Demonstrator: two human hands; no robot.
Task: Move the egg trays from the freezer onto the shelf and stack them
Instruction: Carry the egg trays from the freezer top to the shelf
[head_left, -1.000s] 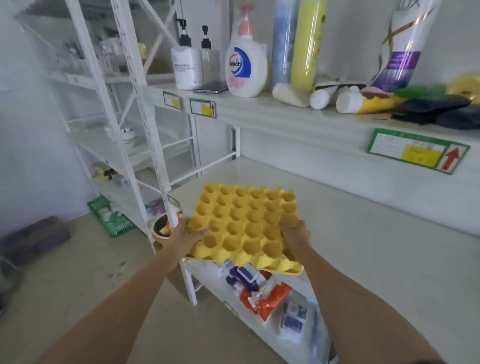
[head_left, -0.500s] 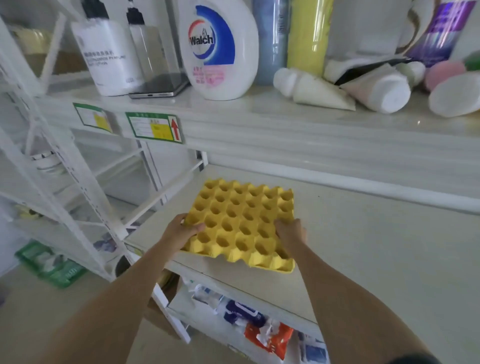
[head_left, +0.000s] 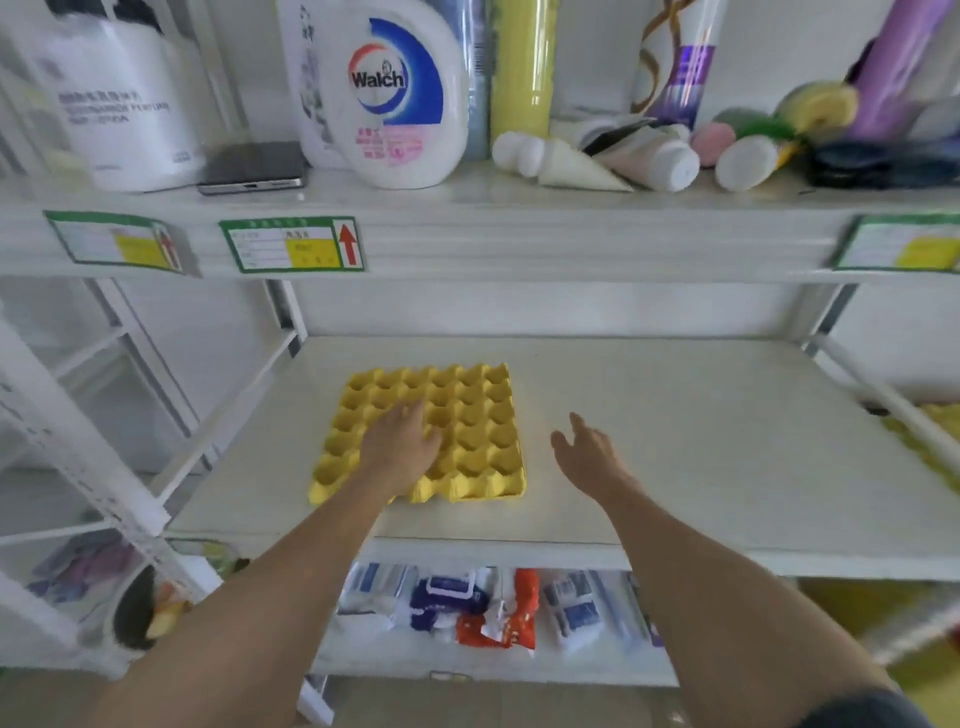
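Note:
A yellow egg tray lies flat on the white middle shelf, towards its left front. My left hand rests palm down on the tray's near left part, fingers spread, gripping nothing. My right hand hovers open just right of the tray, apart from it, with nothing in it. More yellow egg trays show at the far right edge, beyond the shelf's side rail.
The upper shelf carries a Walch bottle, a phone, other bottles and tubes. Packets lie on the lower shelf. A white rack upright stands at the left.
The tray went from held in both hands to lying on the middle shelf. My right hand let go and moved right; my left hand now lies flat on top.

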